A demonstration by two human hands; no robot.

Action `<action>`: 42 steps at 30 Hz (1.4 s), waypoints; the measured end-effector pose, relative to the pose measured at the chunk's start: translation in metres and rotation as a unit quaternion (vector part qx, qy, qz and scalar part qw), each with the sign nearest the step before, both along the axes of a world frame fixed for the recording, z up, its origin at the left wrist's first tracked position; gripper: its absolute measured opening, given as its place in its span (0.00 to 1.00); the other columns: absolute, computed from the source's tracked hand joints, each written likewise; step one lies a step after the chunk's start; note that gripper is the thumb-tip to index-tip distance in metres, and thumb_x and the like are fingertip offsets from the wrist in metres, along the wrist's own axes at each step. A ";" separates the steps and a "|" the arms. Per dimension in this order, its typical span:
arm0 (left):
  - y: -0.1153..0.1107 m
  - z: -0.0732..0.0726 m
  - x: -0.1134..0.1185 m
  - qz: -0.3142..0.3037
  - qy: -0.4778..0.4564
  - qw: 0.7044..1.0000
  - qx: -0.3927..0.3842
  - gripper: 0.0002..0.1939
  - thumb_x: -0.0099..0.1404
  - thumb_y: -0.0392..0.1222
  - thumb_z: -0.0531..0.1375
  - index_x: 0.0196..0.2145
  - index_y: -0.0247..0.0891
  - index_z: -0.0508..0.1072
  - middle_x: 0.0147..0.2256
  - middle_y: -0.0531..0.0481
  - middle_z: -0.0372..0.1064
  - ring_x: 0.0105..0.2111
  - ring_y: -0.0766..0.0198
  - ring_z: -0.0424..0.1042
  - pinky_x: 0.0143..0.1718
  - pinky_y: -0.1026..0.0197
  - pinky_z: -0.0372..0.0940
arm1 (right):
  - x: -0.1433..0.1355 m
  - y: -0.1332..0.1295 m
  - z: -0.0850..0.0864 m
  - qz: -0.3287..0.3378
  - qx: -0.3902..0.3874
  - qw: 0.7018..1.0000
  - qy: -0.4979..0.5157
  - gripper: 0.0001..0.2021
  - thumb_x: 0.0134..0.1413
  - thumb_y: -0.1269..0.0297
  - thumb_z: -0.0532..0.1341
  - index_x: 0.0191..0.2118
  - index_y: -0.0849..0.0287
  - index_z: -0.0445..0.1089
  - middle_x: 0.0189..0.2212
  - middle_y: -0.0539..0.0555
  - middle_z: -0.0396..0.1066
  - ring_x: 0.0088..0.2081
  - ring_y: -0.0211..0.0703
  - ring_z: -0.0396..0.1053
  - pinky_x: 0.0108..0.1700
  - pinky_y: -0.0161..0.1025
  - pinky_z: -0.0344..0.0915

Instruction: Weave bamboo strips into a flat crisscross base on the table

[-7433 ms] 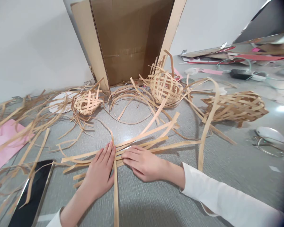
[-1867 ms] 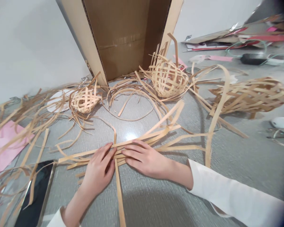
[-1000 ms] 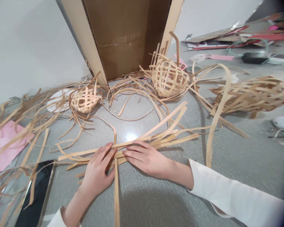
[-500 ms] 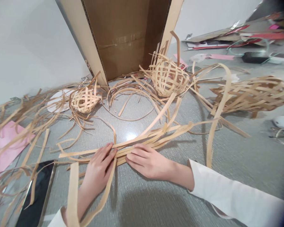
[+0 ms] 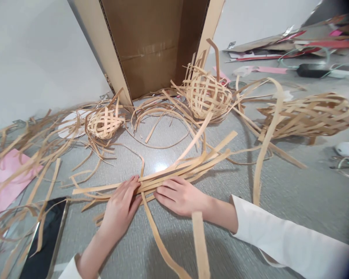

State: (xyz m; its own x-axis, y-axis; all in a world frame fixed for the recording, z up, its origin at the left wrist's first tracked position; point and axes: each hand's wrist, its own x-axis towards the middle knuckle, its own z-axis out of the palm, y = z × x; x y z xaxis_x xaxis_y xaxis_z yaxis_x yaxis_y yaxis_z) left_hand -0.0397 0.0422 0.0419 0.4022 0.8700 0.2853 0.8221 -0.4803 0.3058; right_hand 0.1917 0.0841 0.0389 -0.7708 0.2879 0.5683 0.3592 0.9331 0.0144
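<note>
Low on the table (image 5: 235, 257), the left hand (image 5: 120, 209) lies with its fingers stretched out together over a bundle of flat strips (image 5: 148, 187). The right hand (image 5: 178, 195) rests its slightly bent fingers on the same bundle; its thumb is hidden, so I can't make out whether it pinches any. The bundle runs crosswise under both hands, its ends fanning out to the right.

A long strip (image 5: 156, 236) trails from between the hands towards the near edge of view, and a strip end (image 5: 200, 246) stands up in front of the right forearm.

Beyond the fingers sit a small woven basket (image 5: 106, 123) and a bigger one (image 5: 206, 95), near the cardboard box (image 5: 151, 46) that closes off the far side. Left of the left forearm, loose strips lie across a phone (image 5: 43, 240), with pink paper (image 5: 10, 170) behind. On the right, an arched strip (image 5: 264, 155) stands between the right sleeve and a long woven piece (image 5: 314, 116). Grey tabletop shows between the forearms and right of the arch.
</note>
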 end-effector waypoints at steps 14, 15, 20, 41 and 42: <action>0.002 -0.002 -0.002 -0.039 0.026 0.998 0.048 0.13 0.68 0.34 0.51 0.49 0.37 0.68 0.52 0.39 0.69 0.53 0.53 0.67 0.51 0.48 0.65 | 0.001 -0.005 -0.001 -0.006 0.052 0.998 -0.038 0.11 0.62 0.73 0.52 0.40 0.66 0.71 0.36 0.57 0.73 0.38 0.42 0.67 0.41 0.40 0.63; 0.002 -0.002 -0.002 -0.039 0.030 0.997 0.053 0.13 0.68 0.34 0.51 0.49 0.37 0.68 0.52 0.38 0.69 0.53 0.53 0.68 0.51 0.48 0.66 | 0.001 -0.005 -0.001 -0.004 0.051 0.998 -0.037 0.10 0.62 0.74 0.52 0.40 0.67 0.71 0.35 0.57 0.73 0.38 0.42 0.68 0.41 0.40 0.63; 0.000 -0.002 0.000 -0.034 0.053 0.996 0.057 0.14 0.68 0.34 0.51 0.49 0.37 0.68 0.52 0.39 0.68 0.53 0.51 0.67 0.50 0.45 0.66 | 0.001 -0.006 0.002 0.007 0.050 0.998 -0.043 0.10 0.61 0.74 0.53 0.40 0.69 0.71 0.33 0.57 0.73 0.36 0.42 0.69 0.40 0.40 0.64; 0.000 -0.009 -0.006 -0.043 0.085 0.991 0.096 0.18 0.68 0.33 0.49 0.54 0.35 0.65 0.52 0.39 0.69 0.53 0.54 0.68 0.51 0.49 0.65 | -0.005 -0.013 0.007 -0.039 -0.016 0.989 -0.142 0.08 0.61 0.72 0.51 0.41 0.63 0.65 0.39 0.59 0.70 0.33 0.42 0.65 0.30 0.39 0.61; 0.001 -0.009 -0.006 -0.046 0.086 0.990 0.100 0.18 0.68 0.32 0.50 0.54 0.35 0.65 0.52 0.38 0.69 0.53 0.54 0.68 0.51 0.50 0.65 | -0.005 -0.014 0.006 -0.041 -0.019 0.988 -0.145 0.08 0.61 0.72 0.51 0.42 0.64 0.65 0.39 0.59 0.70 0.33 0.42 0.65 0.30 0.39 0.61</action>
